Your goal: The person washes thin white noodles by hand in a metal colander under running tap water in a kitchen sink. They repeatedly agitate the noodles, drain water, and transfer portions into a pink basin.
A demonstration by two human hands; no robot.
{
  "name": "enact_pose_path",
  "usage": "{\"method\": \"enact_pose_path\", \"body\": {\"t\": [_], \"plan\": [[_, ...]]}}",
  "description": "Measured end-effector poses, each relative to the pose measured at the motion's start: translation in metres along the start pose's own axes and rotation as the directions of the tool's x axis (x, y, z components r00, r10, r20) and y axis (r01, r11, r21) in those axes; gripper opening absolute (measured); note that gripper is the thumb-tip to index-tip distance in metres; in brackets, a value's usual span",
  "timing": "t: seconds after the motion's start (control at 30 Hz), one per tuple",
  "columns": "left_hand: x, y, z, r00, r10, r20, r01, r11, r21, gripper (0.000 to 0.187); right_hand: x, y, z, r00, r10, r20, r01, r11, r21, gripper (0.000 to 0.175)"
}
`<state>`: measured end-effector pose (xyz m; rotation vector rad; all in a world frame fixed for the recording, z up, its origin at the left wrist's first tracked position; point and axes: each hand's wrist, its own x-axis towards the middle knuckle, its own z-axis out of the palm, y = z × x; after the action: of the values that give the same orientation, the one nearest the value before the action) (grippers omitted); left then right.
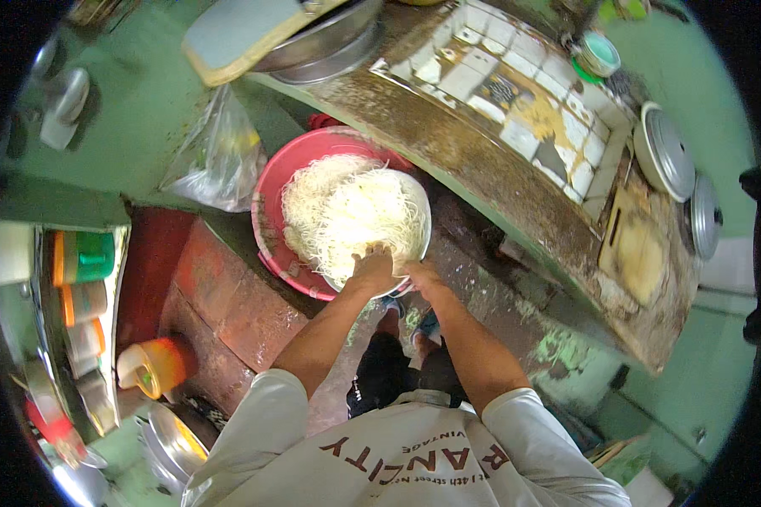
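Note:
A heap of thin, pale strands (374,209), noodles or a shredded vegetable, fills a light metal bowl (426,218). The bowl is tilted over a large red plastic basin (273,184), which holds more pale strands (304,196) on its left side. My left hand (374,269) lies on the near part of the heap, palm down with fingers apart; its fingertips are partly among the strands. At the near right, my right hand (422,277) grips the bowl's rim, its fingers partly hidden.
A worn counter (482,165) with a tiled sink (520,95) runs along the right. On it are a cutting board (634,244) and lidded pots (666,152). A clear plastic bag (219,165) hangs left of the basin. An orange pitcher (155,367) stands lower left, near shelves of containers (85,304).

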<state>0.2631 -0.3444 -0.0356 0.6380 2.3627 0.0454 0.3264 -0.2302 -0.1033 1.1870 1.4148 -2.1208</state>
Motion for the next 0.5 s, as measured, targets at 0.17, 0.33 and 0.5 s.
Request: {"method": "enact_pose_path", "body": {"t": [0.17, 0.33, 0.5], "plan": [[-0.023, -0.043, 0.001, 0.97, 0.034, -0.242, -0.131, 0.909, -0.396, 0.065, -0.006, -0.017, -0.002, 0.981, 0.19, 0.049, -0.18, 0.97, -0.167, 0.05], [-0.022, -0.144, 0.048, 0.751, -0.531, -0.392, -0.05, 0.547, -0.836, 0.061, -0.005, -0.018, -0.004, 0.985, 0.135, 0.105, -0.112, 0.974, -0.199, 0.046], [0.019, -0.228, 0.072, 0.775, -0.51, 0.374, 0.378, -0.101, -0.92, 0.102, -0.013, -0.017, -0.026, 0.967, 0.227, 0.111, -0.209, 0.965, -0.156, 0.041]]}}
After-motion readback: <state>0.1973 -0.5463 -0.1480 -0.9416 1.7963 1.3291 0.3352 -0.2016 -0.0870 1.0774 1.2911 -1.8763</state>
